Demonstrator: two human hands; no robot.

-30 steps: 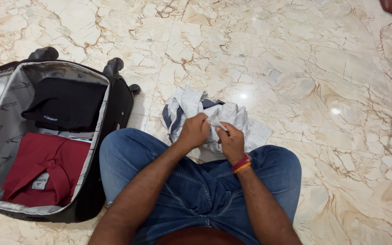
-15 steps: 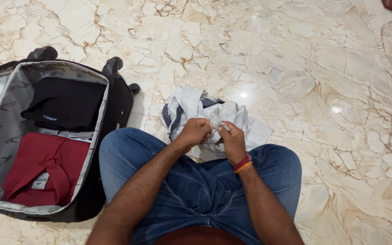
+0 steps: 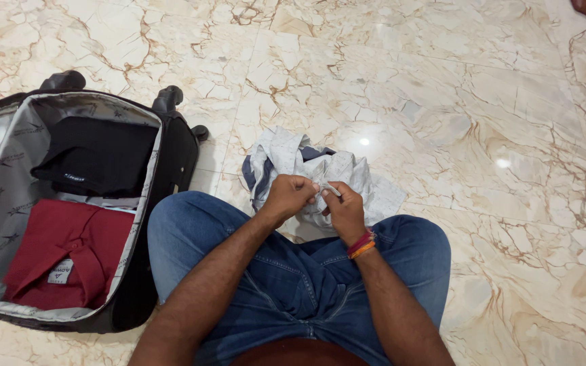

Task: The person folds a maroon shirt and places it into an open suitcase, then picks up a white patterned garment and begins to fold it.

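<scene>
Left hand (image 3: pixel 290 194) and right hand (image 3: pixel 344 211) both pinched shut on crumpled white patterned cotton shirt (image 3: pixel 347 175). Risk: small bunched grip slips, shirt drops onto marble floor (image 3: pixel 483 122), creases.

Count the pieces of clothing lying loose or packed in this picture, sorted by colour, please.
Red shirt: 1
Black garment: 1
Pale patterned shirt, gripped by left hand and right hand: 1
Total: 3

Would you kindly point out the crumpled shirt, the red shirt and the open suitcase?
crumpled shirt (image 3: pixel 357 175), head view, upper right folds.
red shirt (image 3: pixel 62 237), head view, chest area.
open suitcase (image 3: pixel 174 152), head view, black right wall.
</scene>
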